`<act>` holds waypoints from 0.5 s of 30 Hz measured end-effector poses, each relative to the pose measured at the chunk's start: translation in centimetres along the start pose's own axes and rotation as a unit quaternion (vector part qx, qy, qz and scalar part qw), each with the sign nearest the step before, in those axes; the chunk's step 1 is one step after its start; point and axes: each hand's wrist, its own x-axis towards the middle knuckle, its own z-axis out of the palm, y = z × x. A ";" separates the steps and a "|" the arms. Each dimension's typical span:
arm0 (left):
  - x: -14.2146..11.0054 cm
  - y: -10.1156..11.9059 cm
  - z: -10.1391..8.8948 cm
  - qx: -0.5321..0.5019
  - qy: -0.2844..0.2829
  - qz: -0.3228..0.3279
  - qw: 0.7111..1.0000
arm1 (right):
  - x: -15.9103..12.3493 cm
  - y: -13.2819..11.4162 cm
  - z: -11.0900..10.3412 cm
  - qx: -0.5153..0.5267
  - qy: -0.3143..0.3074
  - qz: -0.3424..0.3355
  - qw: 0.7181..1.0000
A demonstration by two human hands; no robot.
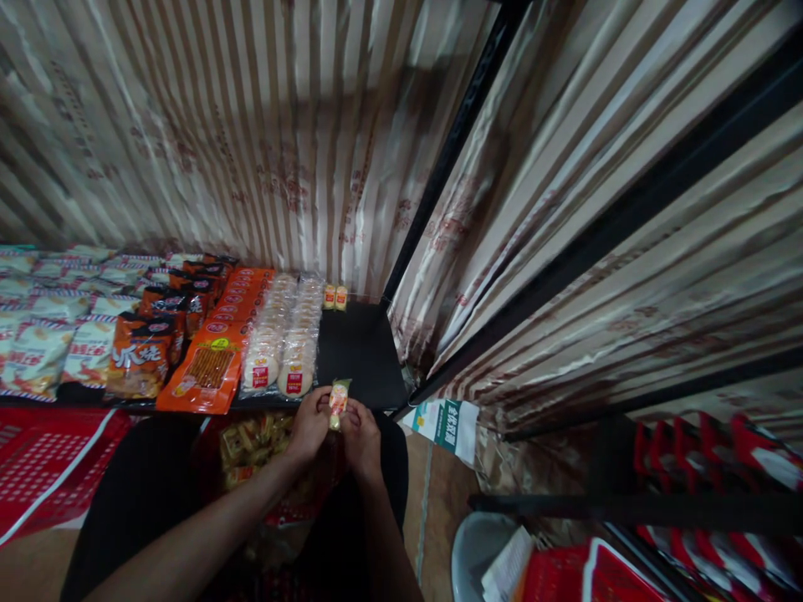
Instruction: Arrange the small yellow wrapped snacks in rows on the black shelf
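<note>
Hands (312, 426) hold small packet (339, 401); cracker packs (302, 334) left, black post (565, 272) right.

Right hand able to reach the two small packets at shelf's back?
Probably yes: open black shelf lies between the right hand and the two packets, though that hand holds a wrapped packet.

Looks like a shop, with packaged snacks (210, 359) in rows on a black shelf (367, 347), from left edge to centre.
</note>
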 end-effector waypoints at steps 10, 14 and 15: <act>2.3 1.3 1.6 0.001 0.009 0.026 1.000 | 4.2 0.0 -0.1 -0.037 0.025 -0.036 0.998; 3.4 1.7 2.1 0.009 -0.003 0.034 0.999 | 5.8 0.5 0.0 -0.050 0.032 -0.054 0.997; 3.7 1.8 2.3 0.011 -0.008 0.031 0.999 | 6.1 0.6 0.0 -0.057 0.035 -0.055 0.996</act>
